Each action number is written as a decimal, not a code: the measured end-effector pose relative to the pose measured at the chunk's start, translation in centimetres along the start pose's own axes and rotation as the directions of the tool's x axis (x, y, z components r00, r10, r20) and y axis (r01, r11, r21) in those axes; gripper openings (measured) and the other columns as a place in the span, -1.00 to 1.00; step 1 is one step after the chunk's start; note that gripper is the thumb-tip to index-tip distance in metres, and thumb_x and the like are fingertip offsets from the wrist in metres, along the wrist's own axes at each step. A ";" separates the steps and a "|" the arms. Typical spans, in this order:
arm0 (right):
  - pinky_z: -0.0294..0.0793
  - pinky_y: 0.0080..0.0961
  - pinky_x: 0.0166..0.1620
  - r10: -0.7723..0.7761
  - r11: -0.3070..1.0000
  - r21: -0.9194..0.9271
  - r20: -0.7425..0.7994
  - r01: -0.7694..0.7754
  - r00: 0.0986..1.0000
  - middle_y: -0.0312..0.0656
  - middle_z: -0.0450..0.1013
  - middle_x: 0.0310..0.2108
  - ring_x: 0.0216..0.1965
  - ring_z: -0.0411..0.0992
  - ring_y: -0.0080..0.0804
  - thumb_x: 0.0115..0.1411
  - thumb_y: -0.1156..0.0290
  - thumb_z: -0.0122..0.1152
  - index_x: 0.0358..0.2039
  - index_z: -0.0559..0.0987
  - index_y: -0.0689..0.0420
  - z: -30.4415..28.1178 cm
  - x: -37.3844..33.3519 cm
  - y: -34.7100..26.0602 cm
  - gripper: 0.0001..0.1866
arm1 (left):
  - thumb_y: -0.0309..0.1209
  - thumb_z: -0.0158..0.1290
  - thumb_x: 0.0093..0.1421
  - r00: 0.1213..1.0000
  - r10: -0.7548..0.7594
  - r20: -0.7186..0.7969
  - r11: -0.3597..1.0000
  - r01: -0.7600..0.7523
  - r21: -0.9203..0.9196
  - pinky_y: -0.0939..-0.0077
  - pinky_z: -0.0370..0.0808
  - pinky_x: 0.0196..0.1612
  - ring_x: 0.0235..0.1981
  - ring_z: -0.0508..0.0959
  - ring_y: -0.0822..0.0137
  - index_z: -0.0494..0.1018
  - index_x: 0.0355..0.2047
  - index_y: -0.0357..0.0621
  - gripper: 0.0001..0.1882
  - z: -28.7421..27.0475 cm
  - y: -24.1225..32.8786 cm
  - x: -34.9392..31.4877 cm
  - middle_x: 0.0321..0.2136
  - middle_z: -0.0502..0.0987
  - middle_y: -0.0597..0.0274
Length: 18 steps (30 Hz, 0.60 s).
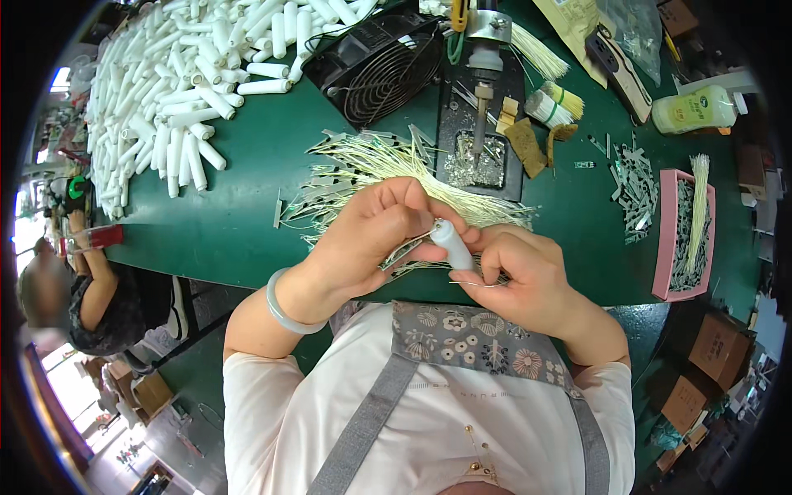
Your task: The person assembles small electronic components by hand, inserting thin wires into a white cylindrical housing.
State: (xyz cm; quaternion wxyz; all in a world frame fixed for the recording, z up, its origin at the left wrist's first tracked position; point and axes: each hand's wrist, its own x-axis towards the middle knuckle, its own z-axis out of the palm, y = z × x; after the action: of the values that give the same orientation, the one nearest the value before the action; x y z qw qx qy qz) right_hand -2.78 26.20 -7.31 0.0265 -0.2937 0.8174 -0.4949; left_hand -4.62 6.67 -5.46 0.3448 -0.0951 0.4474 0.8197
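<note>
Close to my body, both hands meet over a white cylindrical cell [454, 249], which is tilted with its upper end away from me. My right hand [524, 268] is closed around its side, and a thin wire end sticks out by the right thumb. My left hand [375, 235] pinches a thin pale wire [406, 246] at the cell's upper end; the exact contact is hidden by the fingertips. Just beyond the hands lies a spread bundle of pale yellow wires [392, 169] with small strips on their far ends.
White cylinders [194, 107] lie heaped at the far left. A black fan [384, 70] stands beside an upright soldering iron [481, 115] on a dark base. Small strips [635, 194], a pink box [664, 239] and a bottle [693, 111] are at right. Another person [99, 289] sits at left.
</note>
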 end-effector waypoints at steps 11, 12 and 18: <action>0.35 -0.58 -0.60 -0.208 0.973 0.117 0.046 0.201 0.977 -0.14 0.41 -0.53 -0.63 0.35 -0.40 -0.25 0.53 0.35 -0.68 0.32 0.11 -0.2 0.3 -1.0 -0.70 | -0.59 -0.19 0.04 0.935 0.352 0.045 0.930 -0.354 0.101 0.68 0.44 -0.55 -0.45 0.54 0.28 0.16 -0.59 -0.15 -0.89 -1.3 1.5 -6.1 -0.47 0.50 -0.01; 0.35 -0.58 -0.57 -0.162 0.978 0.137 0.024 0.157 0.986 -0.13 0.40 -0.52 -0.61 0.35 -0.39 -0.24 0.54 0.35 -0.65 0.34 0.13 -0.4 0.4 -0.7 -0.72 | -0.55 -0.16 0.03 0.882 0.471 0.029 0.873 -0.471 0.127 0.68 0.42 -0.59 -0.50 0.54 0.27 0.18 -0.58 -0.16 -0.91 -2.1 1.6 -7.8 -0.51 0.50 0.00; 0.33 -0.60 -0.53 -0.025 0.977 0.211 0.036 0.017 0.999 -0.16 0.35 -0.54 -0.57 0.34 -0.38 -0.24 0.60 0.31 -0.58 0.39 0.17 -1.1 0.1 -0.3 -0.76 | -0.25 0.08 0.00 0.948 0.319 -0.018 0.185 -0.044 0.982 0.55 0.45 -0.52 -0.50 0.53 0.27 0.38 -0.38 -0.36 -0.65 -5.4 6.4 -18.6 -0.45 0.49 0.03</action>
State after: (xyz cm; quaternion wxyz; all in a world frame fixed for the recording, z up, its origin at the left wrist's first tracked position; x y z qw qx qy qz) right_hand -3.07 26.93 -6.45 0.0679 -0.3071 0.7565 -0.5734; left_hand 4.23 -8.84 4.28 0.1759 0.1072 0.9040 0.3747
